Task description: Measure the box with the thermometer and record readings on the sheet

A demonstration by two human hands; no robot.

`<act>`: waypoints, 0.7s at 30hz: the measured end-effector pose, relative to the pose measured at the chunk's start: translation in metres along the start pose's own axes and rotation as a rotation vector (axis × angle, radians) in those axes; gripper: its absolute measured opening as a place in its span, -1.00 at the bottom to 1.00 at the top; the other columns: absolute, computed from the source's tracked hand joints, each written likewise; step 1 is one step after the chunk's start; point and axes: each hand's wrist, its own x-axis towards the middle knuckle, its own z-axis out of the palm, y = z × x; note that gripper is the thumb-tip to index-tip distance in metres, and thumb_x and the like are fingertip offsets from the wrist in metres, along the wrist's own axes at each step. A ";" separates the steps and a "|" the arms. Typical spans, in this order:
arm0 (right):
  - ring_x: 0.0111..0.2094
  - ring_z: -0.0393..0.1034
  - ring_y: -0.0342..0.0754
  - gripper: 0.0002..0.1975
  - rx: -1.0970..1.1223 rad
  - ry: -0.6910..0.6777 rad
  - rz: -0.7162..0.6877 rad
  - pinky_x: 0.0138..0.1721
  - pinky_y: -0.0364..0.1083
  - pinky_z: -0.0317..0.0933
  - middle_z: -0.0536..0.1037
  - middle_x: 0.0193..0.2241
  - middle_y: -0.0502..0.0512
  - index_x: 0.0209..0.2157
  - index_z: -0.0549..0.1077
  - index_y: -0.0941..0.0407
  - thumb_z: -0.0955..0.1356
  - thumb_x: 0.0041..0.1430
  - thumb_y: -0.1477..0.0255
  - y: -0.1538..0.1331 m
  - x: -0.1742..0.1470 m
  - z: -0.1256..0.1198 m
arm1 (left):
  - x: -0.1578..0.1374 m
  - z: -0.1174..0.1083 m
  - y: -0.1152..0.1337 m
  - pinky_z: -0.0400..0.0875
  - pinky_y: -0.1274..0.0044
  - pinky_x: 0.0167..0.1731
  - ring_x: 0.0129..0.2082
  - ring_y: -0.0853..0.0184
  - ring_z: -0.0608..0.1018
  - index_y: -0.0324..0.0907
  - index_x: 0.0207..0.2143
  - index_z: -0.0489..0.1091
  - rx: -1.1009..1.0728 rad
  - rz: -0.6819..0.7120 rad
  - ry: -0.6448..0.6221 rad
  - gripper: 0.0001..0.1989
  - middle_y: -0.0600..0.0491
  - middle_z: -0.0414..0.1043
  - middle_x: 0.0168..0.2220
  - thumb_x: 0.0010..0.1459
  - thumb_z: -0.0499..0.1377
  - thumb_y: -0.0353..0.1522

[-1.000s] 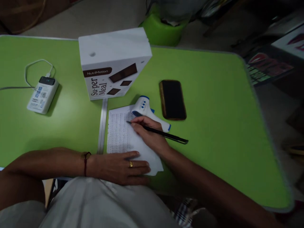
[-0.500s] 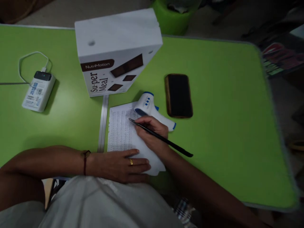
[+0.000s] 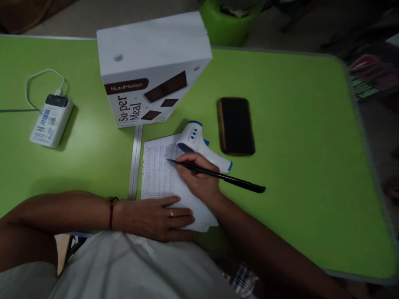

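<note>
The right hand is closed in a writing grip, thumb and fingers pinched around a black pen near its point, with the long barrel slanting out past the hand toward the right. The pen's tip is at the marked part of a white sheet of paper, though whether it actually meets the surface I cannot tell. The paper lies on the green table, just right of a metal strip, and its left part is filled with close columns of small marks (too fine to read from here). Across the paper's lower part rests the left hand, palm down and fingers extended, gripping nothing that shows; it wears a gold ring, and a dark red cord circles the wrist. A white and blue gun-shaped device lies at the paper's upper right corner, its handle partly behind the right hand. Beyond it to the right is a dark-screened phone lying flat. A white box printed "NutriMotion Su-per Meal" stands beyond the paper, and well to the left sits a white power bank with a cable plugged in.
</note>
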 end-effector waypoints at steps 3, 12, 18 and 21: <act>-0.48 0.42 -0.09 -0.94 -0.010 0.003 0.016 -0.41 -0.06 0.35 0.56 -0.52 -0.04 -0.42 0.50 0.03 0.37 0.00 0.41 -0.001 -0.001 0.000 | -0.001 0.002 0.000 0.32 0.30 0.21 0.18 0.20 0.46 -0.14 0.17 0.40 -0.011 0.002 0.005 -0.64 -0.08 0.45 0.15 0.41 0.00 -0.42; -0.51 0.42 -0.10 -0.95 0.011 0.034 0.011 -0.46 -0.08 0.34 0.54 -0.54 -0.05 -0.41 0.45 0.03 0.37 -0.01 0.43 -0.006 -0.001 0.000 | -0.001 0.003 -0.003 0.23 0.33 0.27 0.24 0.23 0.40 -0.17 0.16 0.40 -0.081 -0.020 -0.071 -0.62 -0.02 0.42 0.20 0.44 -0.09 -0.43; -0.56 0.35 -0.13 -0.97 -0.016 0.103 0.014 -0.51 -0.11 0.31 0.48 -0.59 -0.08 -0.47 0.42 0.03 0.37 -0.03 0.42 -0.003 0.002 0.005 | -0.002 0.005 -0.004 0.20 0.36 0.29 0.26 0.25 0.37 -0.18 0.11 0.43 -0.088 -0.026 -0.073 -0.65 0.00 0.39 0.22 0.43 -0.06 -0.41; -0.57 0.33 -0.12 -0.96 -0.041 0.124 0.026 -0.54 -0.11 0.29 0.47 -0.61 -0.07 -0.50 0.42 0.02 0.38 -0.02 0.39 -0.003 0.003 0.006 | -0.002 0.005 -0.005 0.21 0.38 0.29 0.26 0.26 0.37 -0.17 0.10 0.44 -0.108 -0.030 -0.069 -0.66 0.00 0.39 0.22 0.42 -0.03 -0.40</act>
